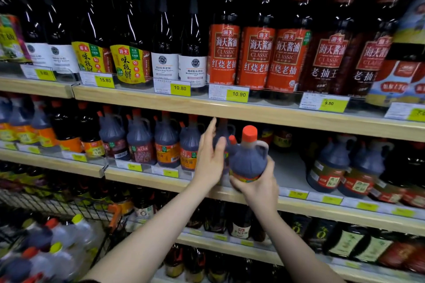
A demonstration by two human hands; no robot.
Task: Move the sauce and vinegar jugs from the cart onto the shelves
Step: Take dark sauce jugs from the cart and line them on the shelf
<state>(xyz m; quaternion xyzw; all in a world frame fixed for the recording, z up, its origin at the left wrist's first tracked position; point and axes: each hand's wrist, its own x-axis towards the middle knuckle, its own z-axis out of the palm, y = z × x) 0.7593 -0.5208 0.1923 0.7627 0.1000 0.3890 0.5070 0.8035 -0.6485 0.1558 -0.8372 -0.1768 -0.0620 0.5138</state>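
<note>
The right hand [255, 185] is gripping the upright jug [249, 156] from below at the shelf [289, 167] edge, the bare gap lying just behind-right, while the spread left hand [210, 154] is touching the neighbouring jugs [190, 142].

Glossy plastic jug [248, 158], smooth orange cap [250, 132]; pale matt wood shelf [299, 117]; dark wire cart [46, 204] near left.

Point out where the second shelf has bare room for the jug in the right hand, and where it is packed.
Bare shelf board shows right of the jug gripped by the right hand, bordered further right by dark jugs with red labels. Left of the open left hand, the jug row is packed tight.
</note>
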